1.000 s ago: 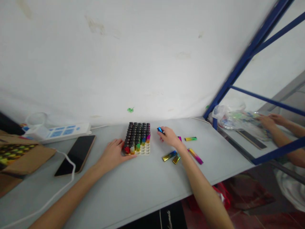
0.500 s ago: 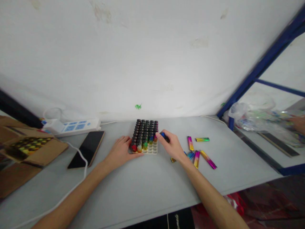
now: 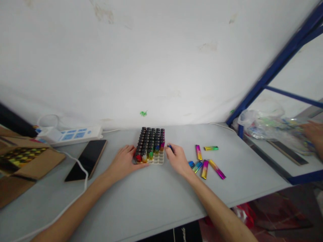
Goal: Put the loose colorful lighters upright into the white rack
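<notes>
At mostly filled tray (image 3: 158, 160), bare only front-right, now pinching blue lighter (image 3: 170, 147) in right hand (image 3: 177, 158), bracing with left hand (image 3: 126, 158) spread wide; loose lighters (image 3: 204, 169) unplaced on bench (image 3: 156, 198).

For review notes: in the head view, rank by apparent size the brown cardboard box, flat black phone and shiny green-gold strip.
Brown cardboard box, cut by frame
Flat black phone
Shiny green-gold strip
</notes>
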`<state>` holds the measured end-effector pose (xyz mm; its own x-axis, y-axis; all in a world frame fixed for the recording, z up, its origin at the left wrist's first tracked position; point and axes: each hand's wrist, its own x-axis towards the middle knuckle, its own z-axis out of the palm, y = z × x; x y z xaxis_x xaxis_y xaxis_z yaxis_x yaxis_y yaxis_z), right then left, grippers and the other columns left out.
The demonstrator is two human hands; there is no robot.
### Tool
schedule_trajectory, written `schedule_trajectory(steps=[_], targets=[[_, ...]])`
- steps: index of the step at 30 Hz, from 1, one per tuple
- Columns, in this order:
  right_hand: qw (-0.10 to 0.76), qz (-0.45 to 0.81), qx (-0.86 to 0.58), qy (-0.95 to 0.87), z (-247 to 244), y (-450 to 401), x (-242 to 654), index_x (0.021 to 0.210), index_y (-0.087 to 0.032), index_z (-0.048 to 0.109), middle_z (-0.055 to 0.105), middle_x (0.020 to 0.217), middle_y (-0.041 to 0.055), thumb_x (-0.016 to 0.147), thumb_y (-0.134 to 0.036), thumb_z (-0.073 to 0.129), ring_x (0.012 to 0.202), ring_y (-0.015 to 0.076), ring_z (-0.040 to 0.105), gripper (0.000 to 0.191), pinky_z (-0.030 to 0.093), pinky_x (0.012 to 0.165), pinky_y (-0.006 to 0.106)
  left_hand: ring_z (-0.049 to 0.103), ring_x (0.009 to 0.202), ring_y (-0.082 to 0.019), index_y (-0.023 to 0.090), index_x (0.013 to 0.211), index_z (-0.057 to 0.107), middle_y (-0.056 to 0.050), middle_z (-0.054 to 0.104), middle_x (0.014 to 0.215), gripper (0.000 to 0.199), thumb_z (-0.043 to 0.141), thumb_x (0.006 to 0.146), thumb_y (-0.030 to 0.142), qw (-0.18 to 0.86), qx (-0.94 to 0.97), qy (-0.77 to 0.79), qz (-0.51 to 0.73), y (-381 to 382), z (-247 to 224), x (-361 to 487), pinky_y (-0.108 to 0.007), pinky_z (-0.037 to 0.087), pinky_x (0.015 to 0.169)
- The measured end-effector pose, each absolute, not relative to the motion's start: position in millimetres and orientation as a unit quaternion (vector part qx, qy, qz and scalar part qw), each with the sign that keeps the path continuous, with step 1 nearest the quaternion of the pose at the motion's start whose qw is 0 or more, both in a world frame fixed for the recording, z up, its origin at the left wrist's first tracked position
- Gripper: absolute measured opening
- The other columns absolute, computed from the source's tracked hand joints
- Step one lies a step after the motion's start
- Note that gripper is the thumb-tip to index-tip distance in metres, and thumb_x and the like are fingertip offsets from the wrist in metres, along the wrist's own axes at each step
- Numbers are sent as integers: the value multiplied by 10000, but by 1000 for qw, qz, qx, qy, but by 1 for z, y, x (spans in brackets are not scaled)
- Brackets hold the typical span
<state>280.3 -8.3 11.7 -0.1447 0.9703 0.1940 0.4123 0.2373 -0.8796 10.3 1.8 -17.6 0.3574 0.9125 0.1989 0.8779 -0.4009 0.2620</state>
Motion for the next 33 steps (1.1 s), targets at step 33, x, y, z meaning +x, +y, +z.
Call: schedule_trajectory(steps=[33], targets=[[241,147,-467,-838,0,3,285,1027,-195,630,778,959,95,1133,-302,649,777,203,697,151,466,705,280,689,1104,-387,207,1026,774,-139,747,1069,678,781,813,851,54,825,539,159,3,-22,12,-526,541,1025]])
